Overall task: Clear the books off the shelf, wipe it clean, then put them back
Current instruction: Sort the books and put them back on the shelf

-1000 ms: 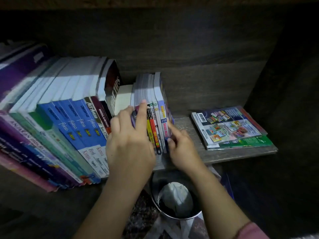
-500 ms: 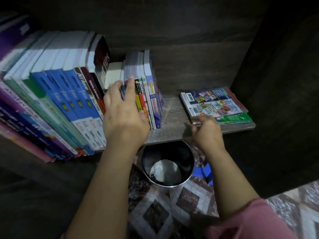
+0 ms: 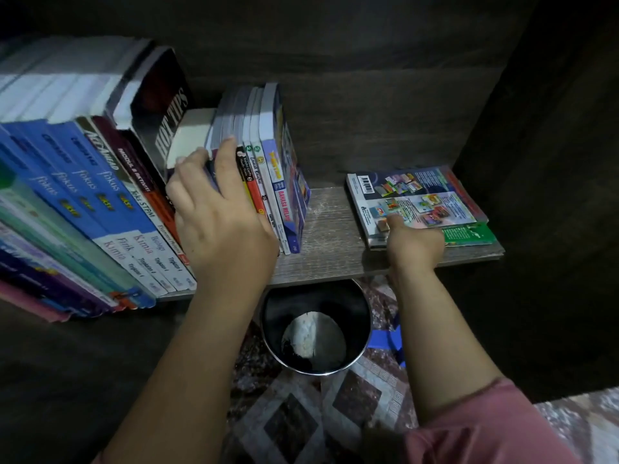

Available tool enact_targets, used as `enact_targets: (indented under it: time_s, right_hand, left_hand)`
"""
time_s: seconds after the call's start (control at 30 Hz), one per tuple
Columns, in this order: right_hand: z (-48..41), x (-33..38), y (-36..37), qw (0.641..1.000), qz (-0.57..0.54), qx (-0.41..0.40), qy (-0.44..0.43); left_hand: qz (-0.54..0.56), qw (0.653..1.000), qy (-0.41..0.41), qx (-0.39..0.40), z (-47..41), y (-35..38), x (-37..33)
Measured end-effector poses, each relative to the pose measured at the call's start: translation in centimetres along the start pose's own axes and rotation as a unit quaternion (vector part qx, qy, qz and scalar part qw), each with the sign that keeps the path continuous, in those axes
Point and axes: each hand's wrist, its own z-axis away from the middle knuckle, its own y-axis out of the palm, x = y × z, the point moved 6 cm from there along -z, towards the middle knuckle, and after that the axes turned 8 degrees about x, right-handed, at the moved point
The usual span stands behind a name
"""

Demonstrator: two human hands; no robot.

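Left hand [image 3: 221, 226] grips thin upright paperbacks [image 3: 268, 169] by their spines; right of them, right hand [image 3: 415, 246] pinches a flat workbook stack [image 3: 428, 199] at its near edge. Likely light, floppy, slick.

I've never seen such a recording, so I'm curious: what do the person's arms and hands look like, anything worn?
The left hand and right hand are bare: no gloves, rings or watch show. A pink sleeve covers the right upper arm, ending near the elbow. The left forearm is bare to the frame's edge.
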Motion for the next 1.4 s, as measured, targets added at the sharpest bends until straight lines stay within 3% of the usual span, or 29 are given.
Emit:
enact_targets:
  time_s: [0.2,0.27,0.43,0.6,0.77,0.93,1.2,1.3,1.4]
  right_hand:
    - [-1.0,0.9,0.1,0.994,-0.098,0.011,0.052]
    - [-1.1,1.1,0.1,0.996,-0.082,0.02,0.041]
    - [-0.2,3.1,2.2,0.991,0.02,0.068,-0.115]
    - [5.7,5.9,4.6,0.928,0.178,0.103,-0.31]
    - [8.1,4.2,7.2,0.883,0.254,0.157,-0.361]
    - [8.6,1.6,9.4,0.84,0.338,0.255,-0.339]
    - [7.1,0.9,9.5,0.793,0.408,0.344,-0.293]
    - [6.5,1.3,8.7,0.796,0.434,0.305,-0.293]
    - [5.3,2.5,7.2,0.826,0.44,0.19,-0.298]
  left_hand:
    - [0.005,1.0,0.015,0.026,-0.1,-0.3,0.3]
    - [0.006,0.999,0.017,0.031,-0.1,-0.4,0.4]
    - [0.009,1.0,0.026,0.011,-0.5,-0.8,0.4]
    - [0.037,0.999,0.016,0.002,-1.2,-1.4,0.9]
    - [0.041,0.999,0.025,-0.002,-1.2,-1.6,1.1]
    - [0.042,0.999,0.027,0.0,-1.2,-1.7,1.3]
    - [0.026,0.999,0.045,-0.009,-1.2,-1.4,1.0]
    - [0.01,0.999,0.037,-0.026,-1.2,-0.9,1.1]
    - [-0.004,0.999,0.026,-0.047,-1.0,-0.5,1.0]
